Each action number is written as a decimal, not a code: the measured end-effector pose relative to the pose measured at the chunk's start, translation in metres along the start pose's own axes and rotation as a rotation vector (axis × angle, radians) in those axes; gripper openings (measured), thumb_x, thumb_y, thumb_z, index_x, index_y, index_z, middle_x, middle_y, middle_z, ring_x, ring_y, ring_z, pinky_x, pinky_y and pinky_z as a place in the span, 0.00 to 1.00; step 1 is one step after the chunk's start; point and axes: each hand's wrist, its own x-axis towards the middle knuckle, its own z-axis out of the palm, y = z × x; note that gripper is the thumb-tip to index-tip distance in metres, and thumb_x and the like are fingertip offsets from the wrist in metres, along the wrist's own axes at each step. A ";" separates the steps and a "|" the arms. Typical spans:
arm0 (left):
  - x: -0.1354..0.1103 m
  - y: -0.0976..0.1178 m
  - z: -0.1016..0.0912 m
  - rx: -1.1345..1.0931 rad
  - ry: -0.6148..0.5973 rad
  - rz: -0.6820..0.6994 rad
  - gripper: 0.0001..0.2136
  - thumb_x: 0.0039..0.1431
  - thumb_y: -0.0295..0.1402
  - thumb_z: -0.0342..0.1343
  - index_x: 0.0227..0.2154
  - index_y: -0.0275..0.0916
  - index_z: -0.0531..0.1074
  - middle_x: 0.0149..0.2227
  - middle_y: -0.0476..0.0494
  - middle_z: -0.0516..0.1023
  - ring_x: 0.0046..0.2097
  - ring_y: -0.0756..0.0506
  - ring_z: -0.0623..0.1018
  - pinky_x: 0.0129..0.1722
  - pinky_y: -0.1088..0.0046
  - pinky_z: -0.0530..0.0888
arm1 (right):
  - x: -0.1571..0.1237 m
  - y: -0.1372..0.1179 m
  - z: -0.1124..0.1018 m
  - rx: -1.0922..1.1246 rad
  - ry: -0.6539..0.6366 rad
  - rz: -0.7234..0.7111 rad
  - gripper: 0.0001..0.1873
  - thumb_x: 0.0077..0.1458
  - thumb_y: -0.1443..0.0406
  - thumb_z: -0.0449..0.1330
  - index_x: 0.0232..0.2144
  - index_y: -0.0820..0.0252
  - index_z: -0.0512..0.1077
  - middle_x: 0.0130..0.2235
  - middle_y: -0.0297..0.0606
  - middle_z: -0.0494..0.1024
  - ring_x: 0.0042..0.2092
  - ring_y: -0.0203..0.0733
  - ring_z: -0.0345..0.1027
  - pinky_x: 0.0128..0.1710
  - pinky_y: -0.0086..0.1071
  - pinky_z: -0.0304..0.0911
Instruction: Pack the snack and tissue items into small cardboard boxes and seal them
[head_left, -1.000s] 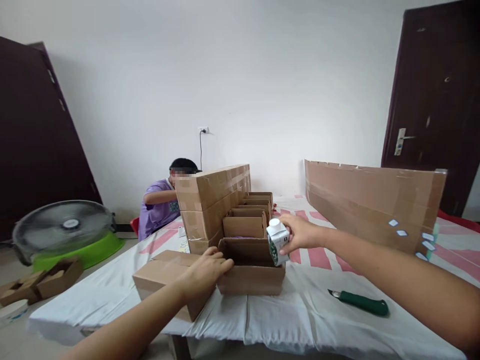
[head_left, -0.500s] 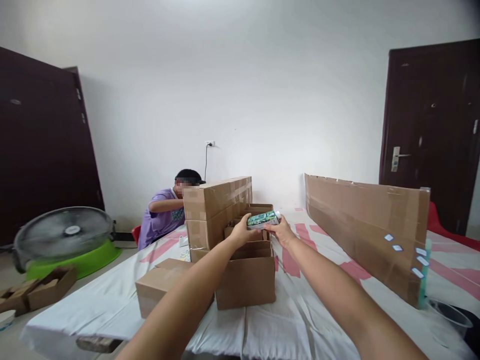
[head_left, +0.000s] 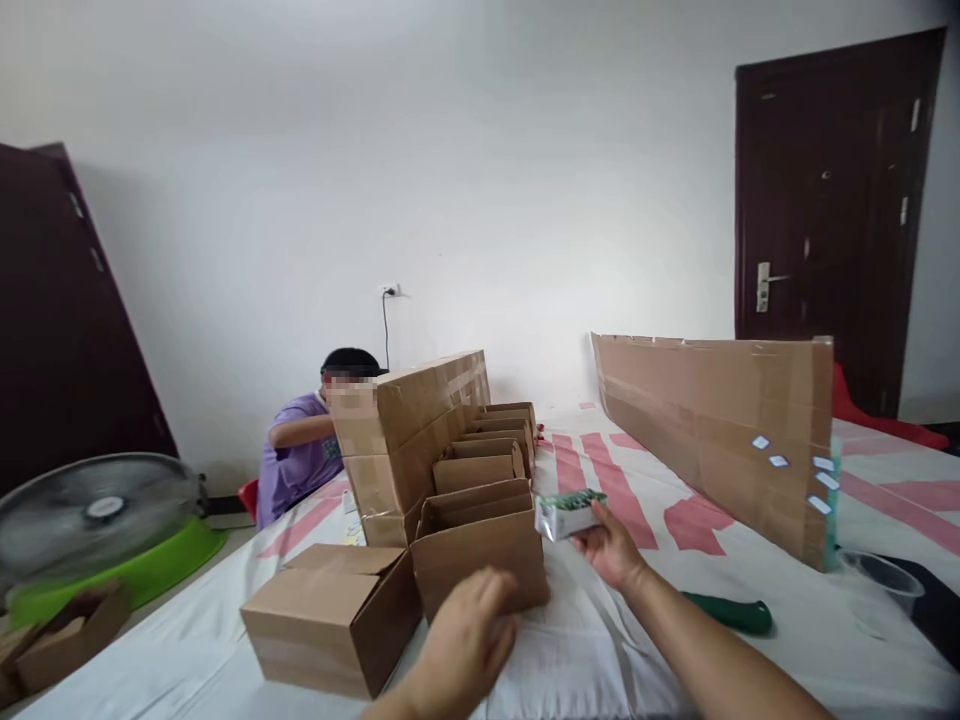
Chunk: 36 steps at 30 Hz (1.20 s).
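Observation:
My right hand (head_left: pixel 611 548) grips a small white and green carton (head_left: pixel 568 513), held on its side just right of an open cardboard box (head_left: pixel 480 545). My left hand (head_left: pixel 465 640) hovers low in front of that box, blurred, fingers loosely curled and holding nothing I can see. A closed cardboard box (head_left: pixel 330 615) lies left of the open one. Behind them runs a row of several open boxes (head_left: pixel 487 450) beside a stack of taped boxes (head_left: pixel 405 425).
A green-handled knife (head_left: pixel 726 612) lies on the white sheet right of my arm. A long cardboard panel (head_left: pixel 712 420) stands at the right, with a clear bowl (head_left: pixel 876 578) beyond. A seated person (head_left: pixel 300 445) works at the far left. A fan (head_left: pixel 97 510) stands on the floor.
My left hand let go of the carton and dropped toward me. My right hand brought the carton down and right, from above the box row to beside the open box.

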 end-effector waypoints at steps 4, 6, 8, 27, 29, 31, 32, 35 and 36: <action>-0.022 -0.039 0.055 0.130 -0.380 -0.419 0.20 0.58 0.34 0.49 0.53 0.36 0.63 0.53 0.35 0.74 0.54 0.40 0.74 0.51 0.69 0.68 | -0.015 0.047 -0.045 0.202 0.295 0.088 0.20 0.39 0.53 0.70 0.25 0.58 0.67 0.19 0.30 0.74 0.18 0.31 0.64 0.15 0.23 0.57; -0.019 -0.057 0.070 0.214 -0.360 -0.538 0.23 0.60 0.36 0.47 0.56 0.31 0.59 0.57 0.30 0.70 0.56 0.39 0.73 0.52 0.68 0.67 | -0.016 0.063 -0.056 0.271 0.400 0.139 0.18 0.39 0.57 0.72 0.25 0.58 0.67 0.18 0.28 0.72 0.18 0.30 0.62 0.14 0.22 0.56; -0.013 -0.069 0.076 0.267 -0.294 -0.571 0.22 0.61 0.38 0.45 0.54 0.28 0.60 0.54 0.27 0.72 0.53 0.38 0.74 0.49 0.67 0.68 | -0.016 0.073 -0.059 0.273 0.420 0.155 0.18 0.38 0.60 0.72 0.26 0.58 0.67 0.19 0.27 0.72 0.18 0.29 0.61 0.15 0.21 0.55; 0.082 -0.095 0.114 0.280 -0.073 -0.715 0.20 0.62 0.45 0.43 0.44 0.30 0.63 0.41 0.24 0.79 0.45 0.33 0.78 0.41 0.61 0.69 | -0.018 0.085 -0.060 0.029 0.273 0.193 0.24 0.39 0.55 0.71 0.34 0.55 0.65 0.29 0.28 0.76 0.32 0.34 0.70 0.28 0.24 0.59; 0.094 -0.098 0.117 0.258 -0.070 -0.722 0.21 0.62 0.45 0.43 0.45 0.30 0.63 0.42 0.23 0.78 0.47 0.32 0.77 0.42 0.60 0.69 | -0.018 0.085 -0.061 -0.031 0.250 0.197 0.25 0.39 0.54 0.71 0.35 0.55 0.64 0.30 0.29 0.77 0.33 0.36 0.71 0.30 0.26 0.60; 0.106 -0.102 0.118 0.218 -0.081 -0.728 0.21 0.62 0.44 0.44 0.46 0.28 0.62 0.42 0.22 0.77 0.49 0.31 0.76 0.44 0.59 0.69 | -0.018 0.085 -0.061 -0.102 0.213 0.184 0.25 0.39 0.53 0.70 0.35 0.56 0.64 0.31 0.31 0.77 0.34 0.38 0.71 0.30 0.28 0.61; 0.112 -0.105 0.117 0.191 -0.094 -0.734 0.21 0.62 0.43 0.44 0.47 0.27 0.62 0.43 0.20 0.77 0.49 0.30 0.76 0.44 0.58 0.69 | -0.018 0.085 -0.060 -0.136 0.191 0.176 0.25 0.39 0.53 0.70 0.34 0.56 0.64 0.31 0.31 0.77 0.34 0.39 0.71 0.30 0.29 0.62; 0.124 -0.105 0.112 0.081 -0.157 -0.714 0.22 0.63 0.42 0.43 0.46 0.24 0.64 0.42 0.18 0.77 0.48 0.29 0.77 0.43 0.56 0.70 | -0.018 0.084 -0.059 -0.201 0.132 0.159 0.25 0.38 0.53 0.71 0.34 0.56 0.64 0.33 0.31 0.76 0.36 0.42 0.71 0.32 0.32 0.64; 0.124 -0.102 0.110 0.035 -0.179 -0.675 0.22 0.63 0.42 0.42 0.46 0.25 0.65 0.43 0.19 0.77 0.48 0.30 0.77 0.45 0.56 0.70 | -0.017 0.084 -0.059 -0.212 0.118 0.156 0.25 0.38 0.53 0.71 0.34 0.56 0.64 0.33 0.31 0.75 0.36 0.42 0.71 0.32 0.33 0.64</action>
